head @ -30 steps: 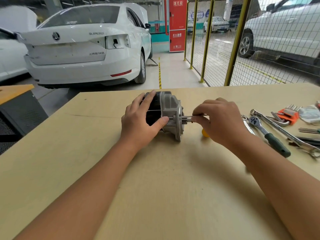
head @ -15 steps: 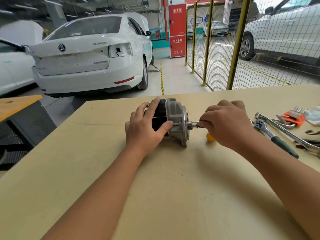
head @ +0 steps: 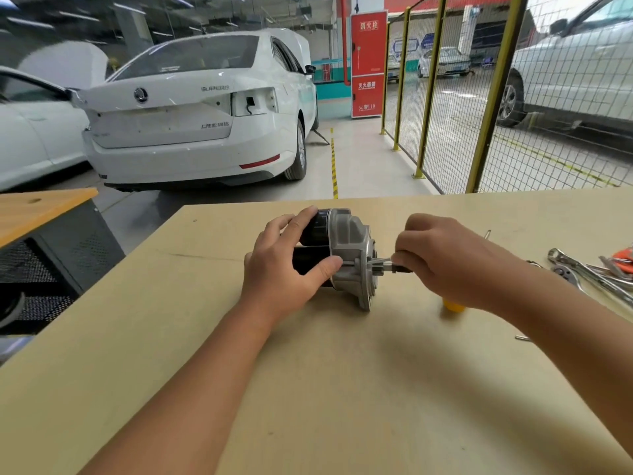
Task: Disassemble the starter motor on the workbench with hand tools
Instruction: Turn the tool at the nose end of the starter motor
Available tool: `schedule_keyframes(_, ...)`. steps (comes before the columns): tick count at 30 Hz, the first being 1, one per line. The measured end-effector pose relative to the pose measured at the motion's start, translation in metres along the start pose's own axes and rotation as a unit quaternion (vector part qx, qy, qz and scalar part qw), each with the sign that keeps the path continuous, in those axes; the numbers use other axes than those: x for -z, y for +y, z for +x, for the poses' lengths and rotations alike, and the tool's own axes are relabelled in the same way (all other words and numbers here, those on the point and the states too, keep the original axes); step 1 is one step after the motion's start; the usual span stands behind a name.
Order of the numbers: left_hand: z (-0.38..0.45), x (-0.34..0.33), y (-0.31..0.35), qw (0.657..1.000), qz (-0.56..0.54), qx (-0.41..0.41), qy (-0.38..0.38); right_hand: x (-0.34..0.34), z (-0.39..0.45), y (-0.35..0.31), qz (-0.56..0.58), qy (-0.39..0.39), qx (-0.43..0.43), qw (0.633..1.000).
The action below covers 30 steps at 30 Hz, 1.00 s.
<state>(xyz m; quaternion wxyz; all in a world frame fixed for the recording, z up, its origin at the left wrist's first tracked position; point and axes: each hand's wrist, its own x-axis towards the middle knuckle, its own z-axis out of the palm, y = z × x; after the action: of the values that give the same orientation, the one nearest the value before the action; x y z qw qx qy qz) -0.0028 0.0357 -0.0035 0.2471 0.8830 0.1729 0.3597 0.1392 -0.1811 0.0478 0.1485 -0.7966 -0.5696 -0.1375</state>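
A: Any boxes or trays with things in them?

B: None that I can make out. Everything lies loose on the table (head: 342, 389).

A: Go from the left, then.

B: The left hand (head: 284, 269) wraps the dark body of the starter motor (head: 346, 255), fingers curled over the top, thumb pressed near the silver end housing. The motor lies on its side at the middle of the table, toward the far edge, its flange facing right.

A: And the other hand?

B: The right hand (head: 445, 258) is closed round a screwdriver (head: 394, 265). Its metal tip meets the motor's flange; a bit of yellow handle (head: 454, 305) shows below the wrist.

A: What lies further right?

B: A cluster of wrenches (head: 596, 272) near the right edge, with something orange (head: 625, 255) cut off by the frame. I can't tell what it is. A small metal pin (head: 522, 337) lies alone nearer the front.

A: Room to move?

B: A wide stretch of bare wood lies in front of the motor and off to its left. The far edge runs just behind the motor; the table's left corner slants away toward a second bench (head: 41, 210) with an orange-brown top.

A: And the room?

B: A garage. A white car (head: 191, 132) is parked behind, a red cabinet (head: 368, 63) beyond it, then a yellow-posted mesh fence (head: 445, 108), with a silver car (head: 575, 73) on the other side.
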Motion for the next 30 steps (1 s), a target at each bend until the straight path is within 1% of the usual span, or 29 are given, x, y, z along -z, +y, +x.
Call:
schedule_keyframes(2, 0.000, -0.001, 0.003, 1.000, -0.009, 0.005, 0.014, -0.003, -0.001, 0.000, -0.043, -0.017, 0.006, 0.999)
schedule_keyframes(5, -0.001, 0.000, 0.007, 0.999, -0.028, 0.009, 0.022, -0.007, -0.002, -0.004, -0.191, 0.011, 0.007, 0.981)
schedule_keyframes(6, -0.001, 0.000, 0.008, 0.999, -0.031, 0.009, 0.023, -0.005, -0.002, -0.006, -0.216, 0.018, 0.002, 0.976)
schedule_keyframes(8, -0.002, 0.001, 0.009, 0.999, -0.029, 0.012, 0.022, 0.000, -0.003, -0.009, -0.209, 0.038, 0.001, 0.977)
schedule_keyframes(11, -0.004, 0.000, 0.011, 0.999, -0.015, 0.016, 0.029, 0.000, -0.003, -0.013, -0.193, -0.009, 0.007, 0.981)
schedule_keyframes(14, -0.005, 0.000, 0.011, 0.999, 0.003, 0.019, 0.039, -0.003, -0.002, -0.016, -0.108, -0.044, -0.005, 0.993)
schedule_keyframes(18, -0.007, -0.002, 0.009, 0.999, 0.015, 0.016, 0.038, -0.005, -0.002, -0.013, -0.039, -0.046, 0.005, 0.998)
schedule_keyframes(20, -0.010, -0.003, 0.010, 0.999, 0.022, 0.019, 0.040, -0.008, -0.002, -0.014, -0.051, -0.040, 0.009, 0.998)
schedule_keyframes(21, -0.010, -0.004, 0.012, 0.999, 0.024, 0.021, 0.042, -0.009, -0.002, -0.015, -0.077, -0.032, 0.010, 0.996)
schedule_keyframes(24, -0.011, -0.006, 0.014, 0.998, 0.031, 0.028, 0.050, -0.008, -0.004, -0.021, -0.194, 0.030, 0.007, 0.981)
schedule_keyframes(25, -0.011, -0.007, 0.013, 0.998, 0.033, 0.029, 0.053, -0.007, -0.004, -0.024, -0.211, 0.053, -0.002, 0.976)
schedule_keyframes(26, -0.011, -0.008, 0.013, 0.997, 0.035, 0.030, 0.055, -0.006, -0.005, -0.026, -0.214, 0.065, -0.009, 0.975)
schedule_keyframes(28, -0.011, -0.010, 0.013, 0.997, 0.042, 0.030, 0.059, -0.009, -0.005, -0.029, -0.190, 0.056, -0.013, 0.980)
schedule_keyframes(30, -0.012, -0.011, 0.012, 0.997, 0.045, 0.031, 0.058, -0.009, -0.003, -0.028, -0.123, 0.039, -0.016, 0.992)
